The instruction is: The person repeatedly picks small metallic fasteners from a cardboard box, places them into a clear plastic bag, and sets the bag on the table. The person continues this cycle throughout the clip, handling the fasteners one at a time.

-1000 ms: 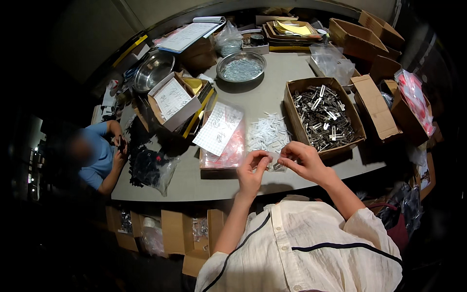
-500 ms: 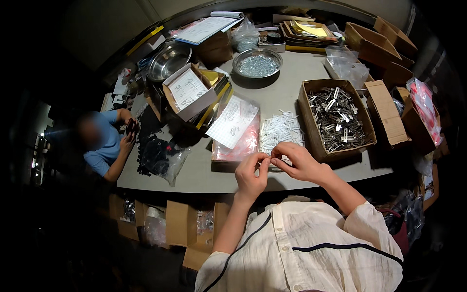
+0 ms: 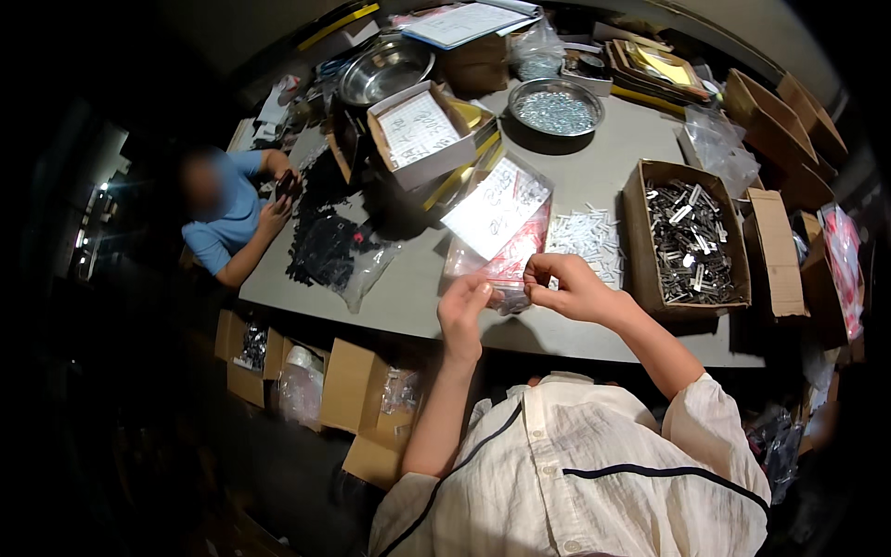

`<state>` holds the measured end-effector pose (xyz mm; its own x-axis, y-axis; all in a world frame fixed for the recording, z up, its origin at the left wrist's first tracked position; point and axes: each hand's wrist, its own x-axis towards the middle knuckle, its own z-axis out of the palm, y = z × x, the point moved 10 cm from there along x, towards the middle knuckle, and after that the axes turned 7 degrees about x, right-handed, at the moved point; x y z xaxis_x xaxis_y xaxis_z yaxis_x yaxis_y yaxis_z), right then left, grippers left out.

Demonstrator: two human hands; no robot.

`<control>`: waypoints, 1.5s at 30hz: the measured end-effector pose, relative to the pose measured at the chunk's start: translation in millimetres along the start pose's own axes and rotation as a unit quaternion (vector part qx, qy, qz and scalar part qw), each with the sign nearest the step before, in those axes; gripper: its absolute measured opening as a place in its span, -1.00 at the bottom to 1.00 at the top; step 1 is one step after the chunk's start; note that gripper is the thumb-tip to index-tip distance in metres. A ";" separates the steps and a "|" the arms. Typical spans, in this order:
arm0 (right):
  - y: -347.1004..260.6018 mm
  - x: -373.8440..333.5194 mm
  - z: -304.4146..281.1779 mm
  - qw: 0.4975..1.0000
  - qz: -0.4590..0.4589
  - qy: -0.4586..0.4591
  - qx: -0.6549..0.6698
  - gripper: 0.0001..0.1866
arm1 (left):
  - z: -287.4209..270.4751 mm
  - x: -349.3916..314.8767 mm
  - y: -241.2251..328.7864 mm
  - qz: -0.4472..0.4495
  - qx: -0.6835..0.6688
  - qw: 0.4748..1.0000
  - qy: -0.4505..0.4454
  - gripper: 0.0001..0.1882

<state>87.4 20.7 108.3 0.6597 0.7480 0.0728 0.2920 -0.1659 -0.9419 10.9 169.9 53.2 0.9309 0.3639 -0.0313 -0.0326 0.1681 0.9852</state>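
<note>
My left hand [image 3: 466, 311] and my right hand [image 3: 571, 286] are close together over the table's front edge. Between their closed fingers stretches a small clear plastic zip bag [image 3: 510, 299] with a red strip along its top. What lies in the bag cannot be made out. Just beyond my hands is a shallow box of clear, red-edged bags [image 3: 527, 243], with a sheet of handwritten paper in a clear sleeve [image 3: 497, 206] on top. Beside it, past my right hand, lies a spread of small white sticks [image 3: 587, 239].
A carton of dark and silver metal clips [image 3: 691, 243] stands at right. Farther back sit a steel bowl of small shiny parts [image 3: 557, 110] and a white box [image 3: 422, 139]. A co-worker in blue [image 3: 227, 213] sits at left, near black pieces [image 3: 329, 255]. Open cartons [image 3: 353, 381] stand below the table edge.
My hands have moved apart from a fingertip-to-fingertip pinch, and the red-topped bag now shows between them. The whole view has shifted, so the table's things appear farther right.
</note>
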 end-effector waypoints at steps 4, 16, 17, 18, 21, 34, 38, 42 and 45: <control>17.6 19.1 22.2 0.993 0.020 -0.021 0.115 -0.83 | -28.5 -3.4 -22.9 -0.057 -0.067 0.996 0.022 -0.82; 100.2 66.3 42.2 0.829 -0.055 -0.022 -0.557 -0.42 | -197.1 -57.5 -132.3 -0.163 -0.381 0.896 0.158 -0.73; 106.5 69.6 44.6 0.835 -0.039 -0.026 -0.548 -0.42 | -214.7 -65.7 -144.1 -0.163 -0.395 0.887 0.178 -0.72; 106.6 69.3 45.0 0.834 -0.050 -0.010 -0.550 -0.59 | -228.7 -72.7 -146.1 -0.134 -0.397 0.891 0.175 -0.70; 130.5 73.9 39.8 0.878 -0.055 -0.013 -0.474 -0.82 | -285.5 -105.1 -184.9 -0.140 -0.372 0.888 0.232 -0.68; 95.7 76.7 40.8 0.838 -0.118 0.019 -0.532 -0.66 | -295.3 -131.2 -188.3 -0.115 0.032 0.902 0.416 -0.75; 75.6 73.4 32.0 0.915 -0.130 -0.013 -0.382 -0.81 | -238.8 -72.4 -127.6 -0.003 0.109 0.954 0.281 -0.85; 64.6 64.1 1.4 0.958 -0.119 0.042 -0.257 -0.90 | -184.1 -47.3 -70.5 0.056 0.259 0.930 0.255 -0.84; 63.8 60.6 -2.2 0.946 -0.113 0.053 -0.299 -0.85 | -116.1 -28.8 -19.3 0.168 0.411 0.877 0.185 -0.82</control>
<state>147.5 54.0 53.3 0.5900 0.7445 0.3124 0.7526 -0.3670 -0.5467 -57.5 262.6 15.5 0.7324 0.5639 0.3816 0.1324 -0.6677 0.7326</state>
